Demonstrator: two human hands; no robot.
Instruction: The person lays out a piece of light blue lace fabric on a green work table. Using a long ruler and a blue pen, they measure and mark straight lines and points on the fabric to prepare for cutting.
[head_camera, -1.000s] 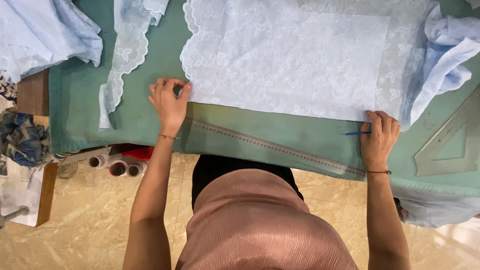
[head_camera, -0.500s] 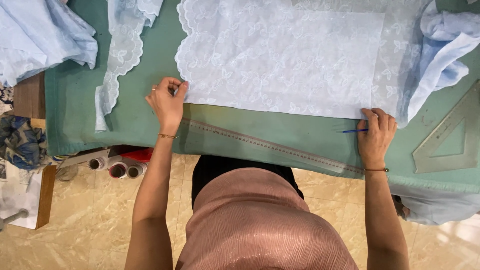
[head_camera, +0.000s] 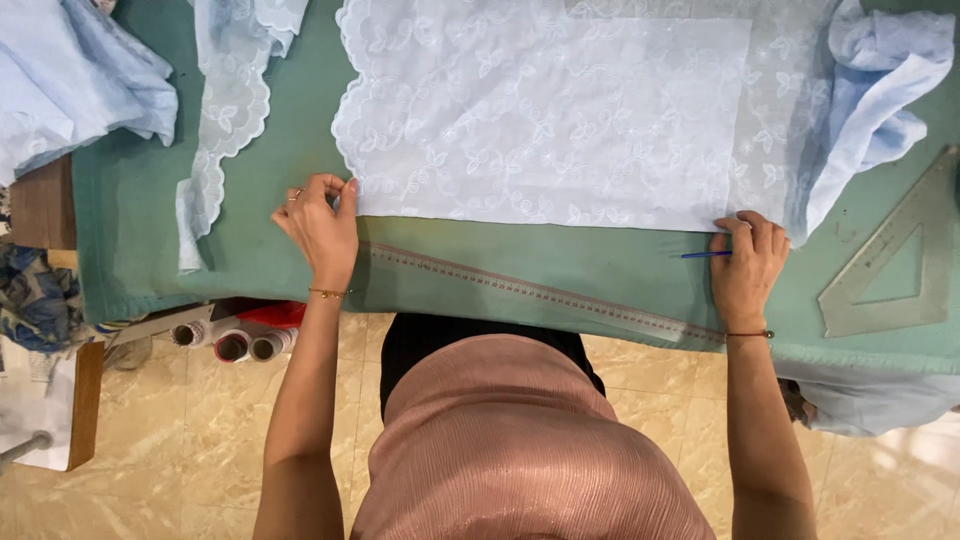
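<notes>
We see one large white lace cloth (head_camera: 560, 115) spread flat on the green table (head_camera: 130, 250). Our left hand (head_camera: 320, 228) pinches its near left corner; our right hand (head_camera: 748, 262) presses its near right corner, fingers closed on one blue pen (head_camera: 703, 255). One clear ruler (head_camera: 545, 293) lies between both hands, one set square (head_camera: 890, 265) at right, one lace strip (head_camera: 222, 120) at left.
</notes>
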